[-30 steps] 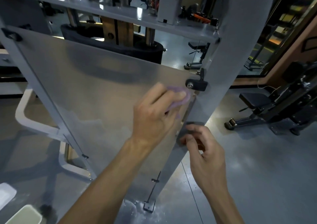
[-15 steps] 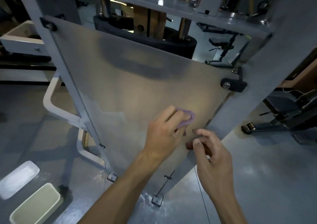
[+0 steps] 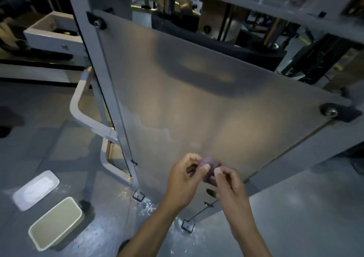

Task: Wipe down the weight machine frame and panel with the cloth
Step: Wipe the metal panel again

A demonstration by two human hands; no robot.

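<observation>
Where the left hand [image 3: 184,180] pressed the cloth [image 3: 209,165] flat on the panel [image 3: 197,99] half a second ago, both hands now pinch it between them off the surface, near the lower edge; the right hand [image 3: 229,186] has joined the grip.

Two bare hands [image 3: 184,180] [image 3: 229,186], one small purple cloth [image 3: 209,163], one frosted grey panel [image 3: 197,103], two rectangular trays [image 3: 36,189] [image 3: 56,222] at lower left, two round black corner mounts [image 3: 97,23] [image 3: 331,112].
</observation>
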